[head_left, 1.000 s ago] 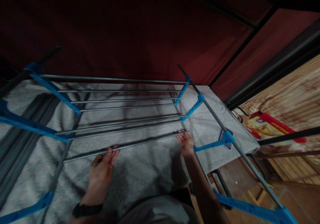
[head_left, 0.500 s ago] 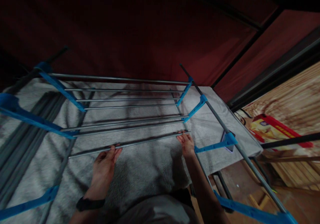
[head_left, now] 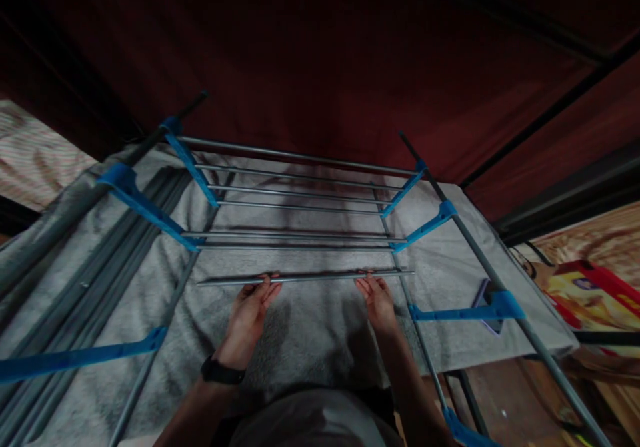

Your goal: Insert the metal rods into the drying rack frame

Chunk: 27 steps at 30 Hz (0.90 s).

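Note:
A loose grey metal rod point(head_left: 310, 277) lies level across a drying rack of grey tubes and blue plastic brackets point(head_left: 430, 224). My left hand point(head_left: 250, 314), with a black band at the wrist, has its fingertips curled round the rod left of its middle. My right hand point(head_left: 379, 300) grips the same rod towards its right end. Beyond it, several fixed rods point(head_left: 295, 197) span between the blue brackets. A grey fleece blanket point(head_left: 310, 334) lies spread beneath the rack.
A dark red fabric wall point(head_left: 320, 67) rises behind the rack. Darker grey stripes run along the blanket at the left point(head_left: 85, 280). A red and yellow printed box point(head_left: 585, 294) lies at the right on a patterned surface. A small purple object point(head_left: 487, 300) sits by the right bracket.
The view has swung left, so the rack sits more central. The rod in both hands has gone from slanted to level, and my left hand has risen towards the right.

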Tool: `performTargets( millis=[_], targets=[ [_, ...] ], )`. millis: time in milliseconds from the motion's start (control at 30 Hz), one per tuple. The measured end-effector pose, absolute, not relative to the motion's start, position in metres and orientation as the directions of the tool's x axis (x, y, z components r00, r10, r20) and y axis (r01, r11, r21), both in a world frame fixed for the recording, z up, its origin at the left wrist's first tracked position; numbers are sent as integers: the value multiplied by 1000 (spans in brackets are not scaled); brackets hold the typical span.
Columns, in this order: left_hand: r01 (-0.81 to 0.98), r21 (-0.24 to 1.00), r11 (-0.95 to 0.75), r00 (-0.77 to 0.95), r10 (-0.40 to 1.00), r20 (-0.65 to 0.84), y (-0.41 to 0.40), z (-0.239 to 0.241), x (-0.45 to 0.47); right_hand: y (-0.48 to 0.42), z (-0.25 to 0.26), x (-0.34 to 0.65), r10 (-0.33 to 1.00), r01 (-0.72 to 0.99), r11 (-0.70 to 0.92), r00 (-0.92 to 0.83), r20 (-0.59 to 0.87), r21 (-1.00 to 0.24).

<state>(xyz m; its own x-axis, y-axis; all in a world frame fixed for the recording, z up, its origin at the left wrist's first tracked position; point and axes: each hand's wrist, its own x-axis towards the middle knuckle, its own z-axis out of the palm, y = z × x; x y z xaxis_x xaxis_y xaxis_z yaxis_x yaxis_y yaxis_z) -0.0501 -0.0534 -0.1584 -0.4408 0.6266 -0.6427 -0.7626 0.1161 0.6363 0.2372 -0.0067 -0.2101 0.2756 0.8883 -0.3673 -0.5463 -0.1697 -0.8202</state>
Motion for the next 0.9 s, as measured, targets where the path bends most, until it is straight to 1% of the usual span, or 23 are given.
performTargets(
  millis=[267, 433, 567, 700, 900],
  targets=[
    [-789, 601, 124, -390, 656, -647, -50, -161, -35, -20, -206, 191, 888, -539, -241, 213, -407, -807],
    [-804, 582, 124, -364, 670, -646, -51, -162, -24, -27, -208, 183, 907, -512, -269, 151, -394, -816],
    [-803, 584, 121, -346, 704, -621, -53, -164, -18, -29, -211, 189, 916, -502, -252, 152, -372, -827],
    [-803, 588, 97, -365, 701, -613, -56, -166, -20, -30, -216, 196, 929, -486, -224, 157, -336, -845],
    [-782, 623, 20, -463, 651, -602, -56, -163, -43, -29, -224, 204, 925, -475, -250, 138, -353, -843]
  ],
)
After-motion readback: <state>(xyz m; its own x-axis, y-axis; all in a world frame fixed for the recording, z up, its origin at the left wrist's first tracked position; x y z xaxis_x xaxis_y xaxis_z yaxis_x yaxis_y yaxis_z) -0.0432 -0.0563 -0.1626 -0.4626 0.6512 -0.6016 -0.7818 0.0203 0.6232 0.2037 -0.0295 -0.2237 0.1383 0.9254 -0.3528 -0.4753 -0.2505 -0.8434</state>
